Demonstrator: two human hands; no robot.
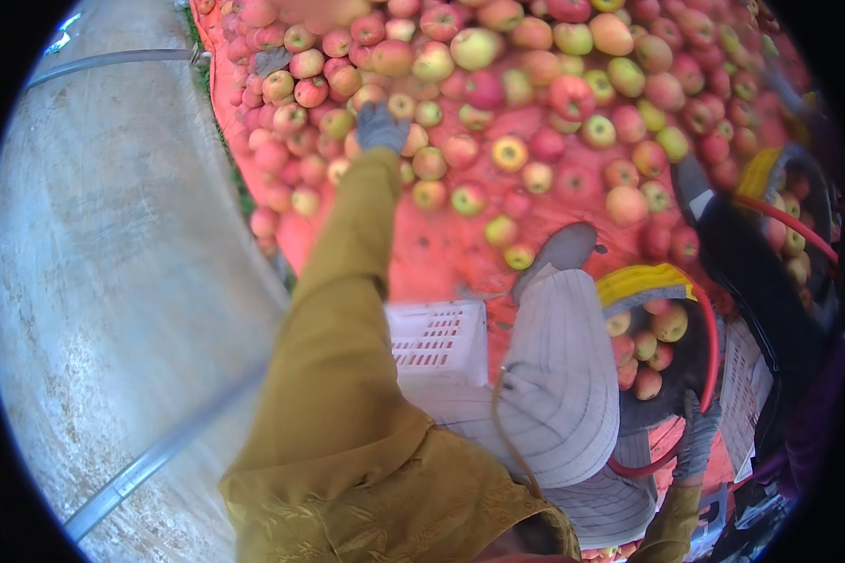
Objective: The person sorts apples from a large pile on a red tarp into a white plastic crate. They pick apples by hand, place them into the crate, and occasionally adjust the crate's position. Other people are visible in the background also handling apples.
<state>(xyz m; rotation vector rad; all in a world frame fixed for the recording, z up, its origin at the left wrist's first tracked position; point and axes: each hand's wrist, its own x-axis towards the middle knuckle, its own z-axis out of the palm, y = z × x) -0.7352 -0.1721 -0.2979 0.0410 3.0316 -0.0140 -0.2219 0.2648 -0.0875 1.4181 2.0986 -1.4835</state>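
My left hand (382,127), in a blue-grey glove, reaches into a spread of red and yellow apples (572,98), its fingers stretched loosely over the fruit. At lower right, my right hand (697,441), gloved in grey, grips the edge of a dark bucket (657,408) beside its red tubular rim. Several apples (668,322) sit inside this bucket, which has a yellow padded edge (640,280). Between my left arm and my striped trouser leg (559,375) is a white slotted plastic crate (437,333).
A red sheet (422,253) lies under the apples. Along the left runs a pale concrete strip (103,281) crossed by metal pipes (160,450). At right, another person's dark trouser leg (751,272) stands beside a second bucket of apples (793,216). My boot (563,253) rests on the sheet.
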